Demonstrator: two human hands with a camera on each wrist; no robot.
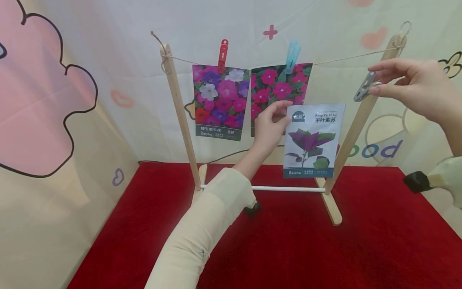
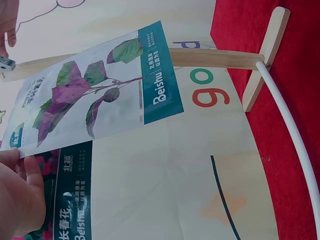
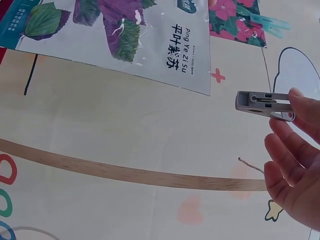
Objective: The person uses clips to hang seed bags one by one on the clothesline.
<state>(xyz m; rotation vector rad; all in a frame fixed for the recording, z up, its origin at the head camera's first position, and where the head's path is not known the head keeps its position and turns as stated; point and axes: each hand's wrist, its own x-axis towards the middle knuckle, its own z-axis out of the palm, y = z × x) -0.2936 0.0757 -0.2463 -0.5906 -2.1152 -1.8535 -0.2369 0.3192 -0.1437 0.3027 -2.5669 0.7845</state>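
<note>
My left hand [image 1: 271,125] pinches the upper left corner of a white seed packet [image 1: 313,140] printed with a purple-leaved plant. The packet hangs upright below the string, in front of a second packet. A grey clothespin [image 1: 365,86] is pinched between thumb and fingers of my right hand [image 1: 415,86], near the right post; in the right wrist view the clothespin [image 3: 265,105] points toward the packet. On the string, a red clothespin [image 1: 223,56] holds a petunia packet [image 1: 221,102], and a light blue clothespin [image 1: 292,56] holds a pink-flower packet [image 1: 281,82], partly hidden by my left hand.
The string [image 1: 346,59] runs between two wooden posts [image 1: 180,116], sagging under the packets. A white rod [image 1: 288,188] joins the posts low down. The stand's feet [image 1: 333,208] rest on a red cloth [image 1: 288,249]. A printed curtain [image 1: 126,40] hangs behind.
</note>
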